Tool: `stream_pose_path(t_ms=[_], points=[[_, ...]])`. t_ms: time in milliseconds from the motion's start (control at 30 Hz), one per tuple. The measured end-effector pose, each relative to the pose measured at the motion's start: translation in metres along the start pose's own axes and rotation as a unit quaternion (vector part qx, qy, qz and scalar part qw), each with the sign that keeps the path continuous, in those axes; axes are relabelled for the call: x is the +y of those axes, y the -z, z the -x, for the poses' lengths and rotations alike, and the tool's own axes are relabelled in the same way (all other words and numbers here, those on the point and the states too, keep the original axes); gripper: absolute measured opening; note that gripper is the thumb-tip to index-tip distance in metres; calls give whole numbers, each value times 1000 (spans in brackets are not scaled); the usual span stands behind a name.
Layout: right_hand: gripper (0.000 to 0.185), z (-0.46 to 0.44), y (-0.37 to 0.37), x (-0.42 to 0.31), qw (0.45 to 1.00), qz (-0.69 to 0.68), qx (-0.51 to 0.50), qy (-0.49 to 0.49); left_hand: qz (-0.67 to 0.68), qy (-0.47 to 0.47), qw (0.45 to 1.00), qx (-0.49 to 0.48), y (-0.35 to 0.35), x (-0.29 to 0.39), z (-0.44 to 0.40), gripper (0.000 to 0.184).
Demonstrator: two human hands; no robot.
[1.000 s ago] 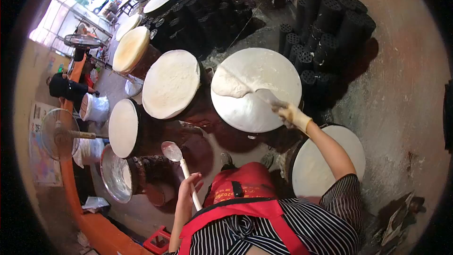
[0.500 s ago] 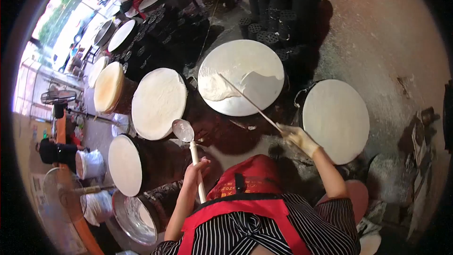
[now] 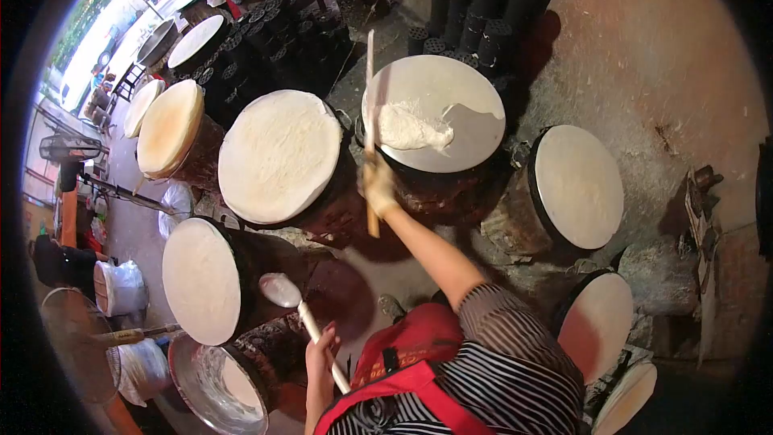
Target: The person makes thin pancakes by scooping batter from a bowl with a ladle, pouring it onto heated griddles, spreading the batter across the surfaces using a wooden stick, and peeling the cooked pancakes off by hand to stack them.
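My right hand (image 3: 376,183) has fingers wrapped round the stick (image 3: 370,97) near the dough (image 3: 412,128); left hand (image 3: 321,352) fingers clasp the ladle (image 3: 281,291) aside, likely for clearance

The person's right arm (image 3: 431,250) reaches out in front of them and slants across toward their left, nearly straight at the elbow, bare below the sleeve (image 3: 515,322). Out at its end, I see the gloved right hand (image 3: 377,183) closed in a grip, its fingers slightly blurred. The left hand (image 3: 321,350), ungloved, sits close by the body, fingers curled, its forearm (image 3: 316,403) pointing forward.
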State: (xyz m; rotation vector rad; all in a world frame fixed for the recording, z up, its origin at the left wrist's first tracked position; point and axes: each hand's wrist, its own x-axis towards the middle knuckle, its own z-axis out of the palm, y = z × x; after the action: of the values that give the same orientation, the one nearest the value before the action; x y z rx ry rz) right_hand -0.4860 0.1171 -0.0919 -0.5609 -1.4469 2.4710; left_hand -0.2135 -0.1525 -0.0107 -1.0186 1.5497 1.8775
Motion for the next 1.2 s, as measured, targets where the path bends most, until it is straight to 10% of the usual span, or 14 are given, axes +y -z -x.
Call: stream_pose_path(t_ms=[200, 233, 500, 800, 900, 1200], points=[[42, -80, -71, 39, 920, 300, 251, -10, 100, 6, 992, 73, 60, -40, 11, 20], [37, -100, -58, 96, 923, 234, 284, 110, 98, 7, 992, 76, 64, -43, 12, 20], [26, 89, 52, 19, 945, -234, 123, -193, 1, -26, 999, -38, 19, -12, -1, 22], [36, 68, 74, -51, 955, -252, 90, -125, -13, 0, 994, -110, -10, -20, 10, 32], [30, 88, 58, -45, 985, -11, -8, -172, -60, -32, 993, -92, -38, -13, 24, 34], [38, 82, 236, -93, 964, -85, 16, -253, -24, -22, 993, -115, -78, -32, 5, 34]])
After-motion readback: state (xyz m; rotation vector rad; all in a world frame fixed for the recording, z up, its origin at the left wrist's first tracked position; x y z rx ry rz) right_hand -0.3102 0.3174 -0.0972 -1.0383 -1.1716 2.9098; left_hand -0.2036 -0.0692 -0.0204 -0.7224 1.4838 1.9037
